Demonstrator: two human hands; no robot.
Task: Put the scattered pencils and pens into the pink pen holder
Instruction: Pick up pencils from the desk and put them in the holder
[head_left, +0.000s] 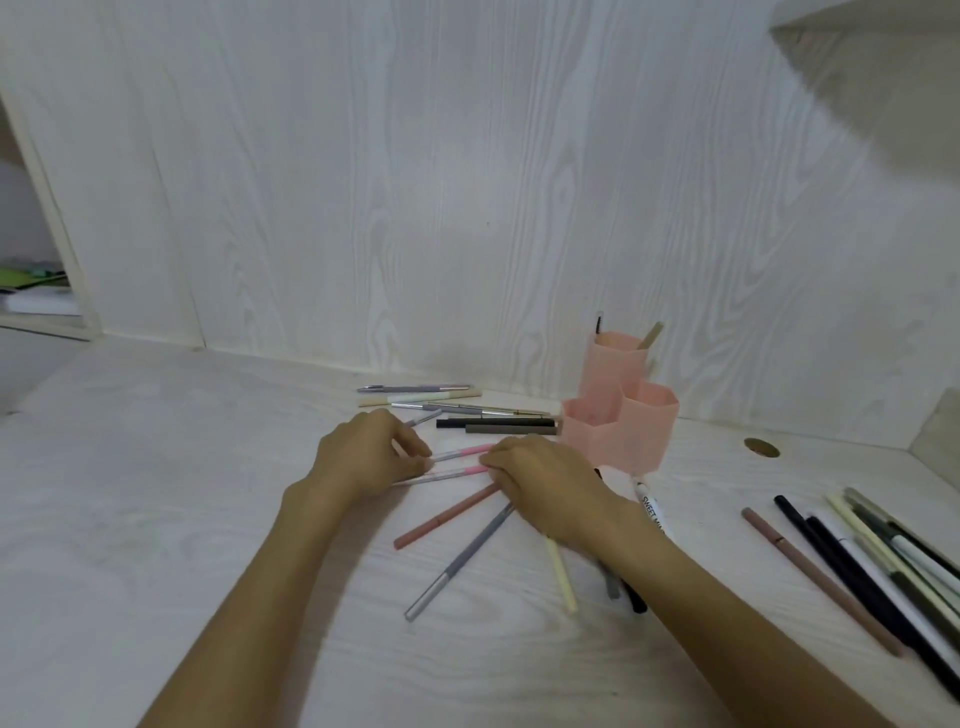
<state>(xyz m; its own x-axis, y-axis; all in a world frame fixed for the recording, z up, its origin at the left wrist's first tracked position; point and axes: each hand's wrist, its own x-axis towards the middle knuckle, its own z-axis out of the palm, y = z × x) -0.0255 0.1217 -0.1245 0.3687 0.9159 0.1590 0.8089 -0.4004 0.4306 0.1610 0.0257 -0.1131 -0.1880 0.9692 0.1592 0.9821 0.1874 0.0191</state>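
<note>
Pink-capped pens pinched between left hand and right hand; white marker lettered "SWEET".

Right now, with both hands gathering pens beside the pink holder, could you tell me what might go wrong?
The right hand works close to the pink pen holder, so a lift could knock it over. The pink pens are pinched only at their ends and may slip. The pale yellow pen under the right forearm could roll away.
</note>
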